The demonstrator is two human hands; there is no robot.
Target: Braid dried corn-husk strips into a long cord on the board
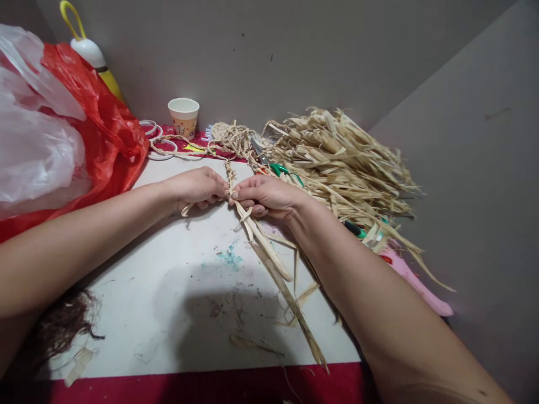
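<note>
Both hands meet over the white board, pinching a braid of dried husk strips [261, 241]. My left hand [200, 189] grips its left side with finger and thumb, and a short curled strip end pokes out below that hand. From the right, my right hand [269, 196] pinches the braid at nearly the same spot. The finished-looking braided part runs away toward the back, while loose flat strips trail toward the front right. Green-handled scissors [278, 168] lie just beyond my right hand, partly covered by strips.
A large heap of dry strips [345, 163] lies at the back right beside a pink object [416, 286]. A paper cup [184, 118] and white rings [162, 148] stand at the back. Red and clear plastic bags [101, 112] and a yellow bottle [90, 53] fill the left. Dark fibres [63, 325] lie front left.
</note>
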